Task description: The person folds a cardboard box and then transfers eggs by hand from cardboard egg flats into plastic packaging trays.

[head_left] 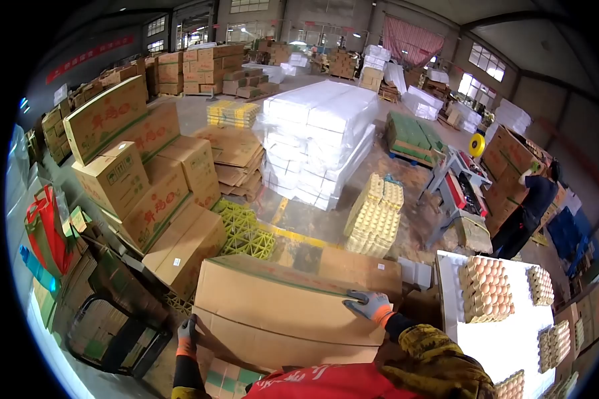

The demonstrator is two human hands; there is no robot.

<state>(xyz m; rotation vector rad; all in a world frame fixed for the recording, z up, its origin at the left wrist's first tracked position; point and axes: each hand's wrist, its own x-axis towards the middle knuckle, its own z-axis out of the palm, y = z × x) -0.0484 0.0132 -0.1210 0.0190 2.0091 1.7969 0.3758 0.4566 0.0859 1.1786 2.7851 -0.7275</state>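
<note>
A long brown cardboard box (279,319) lies directly in front of me, its broad side facing up and a fold line running along it. My left hand (188,336), in a dark glove with an orange cuff, grips the left end of this box; its fingertips are partly hidden at the edge. My right hand (368,306), in a grey and orange glove, rests on the upper right part of the box. Its fingers are stretched out flat on the cardboard. Beyond the far edge is another flat-topped carton (359,269).
Printed cartons (154,211) are stacked at left, beside yellow-green plastic lattice (241,229). At right, a white table (456,346) bears trays of eggs (487,289). Stacked egg trays (373,216) and a wrapped white pallet (316,143) stand ahead. A co-worker (531,206) stands near a machine (460,189).
</note>
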